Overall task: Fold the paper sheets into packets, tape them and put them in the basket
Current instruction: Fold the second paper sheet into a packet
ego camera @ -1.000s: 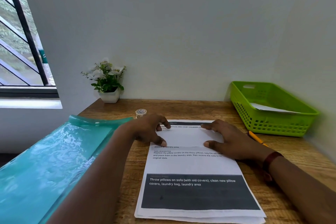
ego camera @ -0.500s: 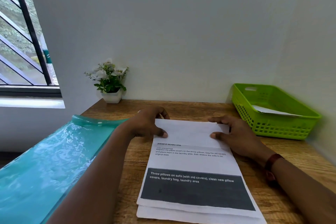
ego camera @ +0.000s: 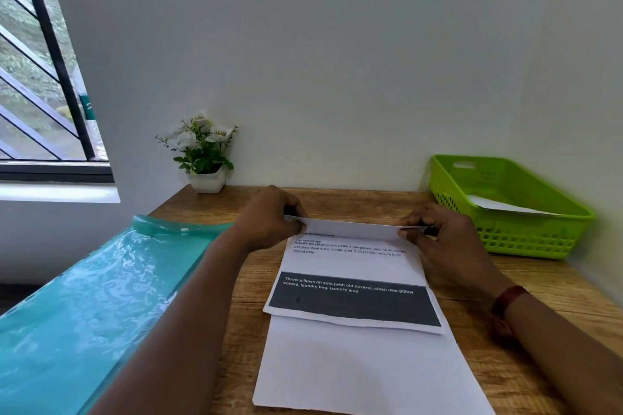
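Two far corners of the printed sheet pinched, folded edge raised: left grip on one, right grip on the other. Near end lies on a blank sheet on the bench. Basket far right, white paper inside. Teal folder left

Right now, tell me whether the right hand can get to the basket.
Probably yes. The basket sits just right of the right hand, with nothing visible between them. But the hand pinches the folded edge of the sheet, so it would need to let go first.
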### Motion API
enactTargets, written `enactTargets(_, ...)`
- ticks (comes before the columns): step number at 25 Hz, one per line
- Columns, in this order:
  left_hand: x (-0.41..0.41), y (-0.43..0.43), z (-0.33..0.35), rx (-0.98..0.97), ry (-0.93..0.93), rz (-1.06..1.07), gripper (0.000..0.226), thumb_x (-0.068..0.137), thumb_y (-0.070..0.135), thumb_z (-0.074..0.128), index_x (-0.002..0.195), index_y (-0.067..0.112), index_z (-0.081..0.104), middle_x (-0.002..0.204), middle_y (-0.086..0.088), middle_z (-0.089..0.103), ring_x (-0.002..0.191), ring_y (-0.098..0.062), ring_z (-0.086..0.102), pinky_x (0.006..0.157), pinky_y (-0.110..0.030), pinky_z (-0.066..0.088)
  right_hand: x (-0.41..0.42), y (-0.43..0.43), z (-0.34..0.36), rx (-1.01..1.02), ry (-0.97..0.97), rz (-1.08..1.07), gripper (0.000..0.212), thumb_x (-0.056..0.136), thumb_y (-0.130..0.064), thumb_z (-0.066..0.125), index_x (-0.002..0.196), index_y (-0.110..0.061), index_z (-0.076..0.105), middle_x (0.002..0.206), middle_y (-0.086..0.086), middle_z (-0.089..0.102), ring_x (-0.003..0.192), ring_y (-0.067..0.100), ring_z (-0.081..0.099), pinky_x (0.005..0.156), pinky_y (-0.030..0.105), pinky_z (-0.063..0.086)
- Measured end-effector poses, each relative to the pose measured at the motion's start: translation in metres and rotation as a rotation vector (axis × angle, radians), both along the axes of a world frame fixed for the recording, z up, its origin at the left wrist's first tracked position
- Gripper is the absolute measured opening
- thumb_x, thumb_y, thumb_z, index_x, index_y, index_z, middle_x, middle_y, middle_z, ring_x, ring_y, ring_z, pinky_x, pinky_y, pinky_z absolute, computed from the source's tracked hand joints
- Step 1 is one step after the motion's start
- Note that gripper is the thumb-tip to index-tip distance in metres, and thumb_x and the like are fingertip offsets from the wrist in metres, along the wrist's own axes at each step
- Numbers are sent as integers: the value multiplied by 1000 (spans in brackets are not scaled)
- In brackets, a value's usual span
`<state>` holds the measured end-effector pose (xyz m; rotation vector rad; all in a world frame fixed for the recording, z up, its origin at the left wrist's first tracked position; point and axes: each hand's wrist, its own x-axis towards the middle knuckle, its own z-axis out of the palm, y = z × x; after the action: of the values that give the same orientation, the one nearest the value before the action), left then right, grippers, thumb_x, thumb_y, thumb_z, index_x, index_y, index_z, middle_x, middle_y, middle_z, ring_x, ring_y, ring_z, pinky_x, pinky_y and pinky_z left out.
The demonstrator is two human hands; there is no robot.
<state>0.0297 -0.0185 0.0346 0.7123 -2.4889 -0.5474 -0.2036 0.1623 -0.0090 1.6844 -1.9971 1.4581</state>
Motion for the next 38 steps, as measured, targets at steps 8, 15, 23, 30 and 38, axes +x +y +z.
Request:
enactTargets(8,-4,-1,-5,-17,-181,-80,18,73,-3,74,81,13,72,94,2,74,87,-10,67,78,-22,54,2,-1,-9,110,142,112,37,70,-2,69,77,-38,65,95,-12,71,95,2,65,85,27,52)
enactTargets(15,-3,8,1,121,-508,-180,49,84,28,72,130,20,58,130,3,58,118,-12,53,102,-25,41,8,6,-4,494,339,102,41,87,-27,63,128,-28,59,121,-9,67,100,6,64,86,16,44)
enactTargets(23,-29,41,-19,-63,-880,-180,69,100,53,27,153,24,-5,159,4,-17,147,-19,-12,120,-46,1,44,-3,-8,841,501,191,101,70,-84,4,152,-27,10,160,-9,1,147,7,1,121,32,6)
enactTargets(30,-30,40,-19,-79,-872,-160,65,103,44,26,154,18,-5,160,3,-14,148,-19,-8,120,-40,3,46,-6,-9,882,528,198,95,71,-75,-4,152,-26,-1,160,-4,-11,145,6,-13,119,32,-5)
enactTargets(38,-15,21,-9,-107,-566,-56,72,83,57,64,142,23,41,141,-3,44,129,-22,41,105,-34,34,10,-1,-8,709,441,120,90,78,-82,18,146,-26,34,156,-6,27,142,7,26,116,29,23)
